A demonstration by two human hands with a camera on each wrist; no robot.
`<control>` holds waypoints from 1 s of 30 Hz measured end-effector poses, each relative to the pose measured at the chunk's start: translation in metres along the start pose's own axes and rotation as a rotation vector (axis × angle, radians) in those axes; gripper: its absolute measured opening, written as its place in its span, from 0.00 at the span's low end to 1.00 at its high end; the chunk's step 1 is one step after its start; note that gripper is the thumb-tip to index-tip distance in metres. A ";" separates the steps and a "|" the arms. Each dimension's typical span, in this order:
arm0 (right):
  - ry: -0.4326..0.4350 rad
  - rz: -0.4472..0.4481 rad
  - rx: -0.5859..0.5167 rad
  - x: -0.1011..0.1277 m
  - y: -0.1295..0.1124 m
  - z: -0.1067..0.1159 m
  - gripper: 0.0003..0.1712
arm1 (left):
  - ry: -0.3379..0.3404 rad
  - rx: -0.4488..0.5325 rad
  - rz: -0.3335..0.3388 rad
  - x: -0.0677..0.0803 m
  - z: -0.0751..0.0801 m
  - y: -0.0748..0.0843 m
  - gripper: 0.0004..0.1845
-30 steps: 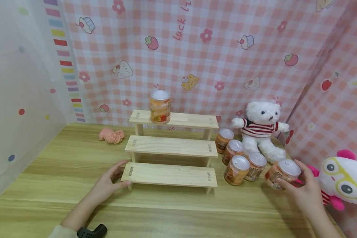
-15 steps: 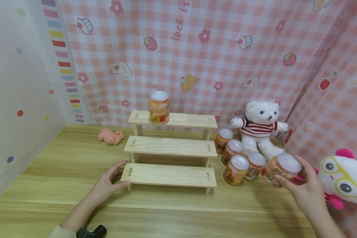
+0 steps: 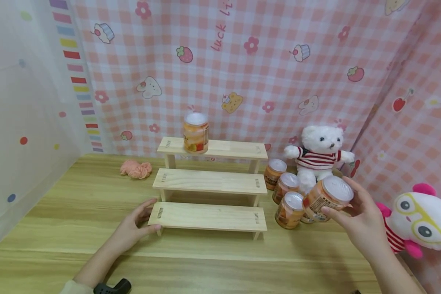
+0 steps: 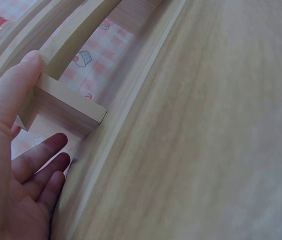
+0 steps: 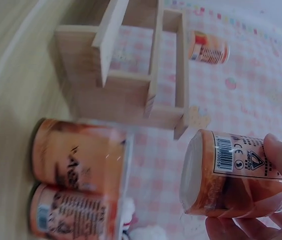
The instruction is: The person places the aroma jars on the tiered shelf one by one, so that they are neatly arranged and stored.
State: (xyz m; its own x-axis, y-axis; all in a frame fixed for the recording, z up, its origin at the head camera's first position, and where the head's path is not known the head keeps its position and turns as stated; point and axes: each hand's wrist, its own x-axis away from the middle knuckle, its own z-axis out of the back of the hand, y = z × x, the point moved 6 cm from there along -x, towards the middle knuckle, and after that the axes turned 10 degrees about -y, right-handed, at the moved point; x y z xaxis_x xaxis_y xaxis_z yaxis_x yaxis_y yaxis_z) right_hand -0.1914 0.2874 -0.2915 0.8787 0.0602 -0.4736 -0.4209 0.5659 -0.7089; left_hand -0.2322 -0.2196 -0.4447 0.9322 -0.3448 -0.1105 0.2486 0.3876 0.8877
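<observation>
Right hand (image 3: 364, 228) gripping a tilted can (image 3: 326, 199), left hand (image 3: 132, 224) holding a wooden stand (image 3: 209, 181)

Can (image 3: 196, 136) on the shelf's top tier (image 3: 239, 149)

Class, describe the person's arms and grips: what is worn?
The left grip and right grip are bare, without gloves. A cream sleeve covers part of the left forearm; beside it is a black piece with a rounded end and small holes. No sleeve shows on the right forearm.
</observation>
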 end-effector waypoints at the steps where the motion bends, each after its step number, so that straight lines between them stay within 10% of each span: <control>1: -0.009 0.003 -0.002 -0.003 -0.003 -0.002 0.49 | 0.001 -0.002 0.002 0.000 0.000 0.000 0.40; 30: -0.257 0.034 -0.149 -0.088 -0.059 -0.075 0.47 | 0.001 0.006 -0.013 -0.001 -0.001 -0.004 0.40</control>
State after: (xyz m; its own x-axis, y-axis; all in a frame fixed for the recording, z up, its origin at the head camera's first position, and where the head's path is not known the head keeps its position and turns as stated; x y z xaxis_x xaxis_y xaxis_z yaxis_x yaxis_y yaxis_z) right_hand -0.2606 0.1875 -0.2471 0.8839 0.2941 -0.3637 -0.4625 0.4345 -0.7728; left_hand -0.2339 -0.2204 -0.4485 0.9290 -0.3493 -0.1223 0.2591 0.3777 0.8889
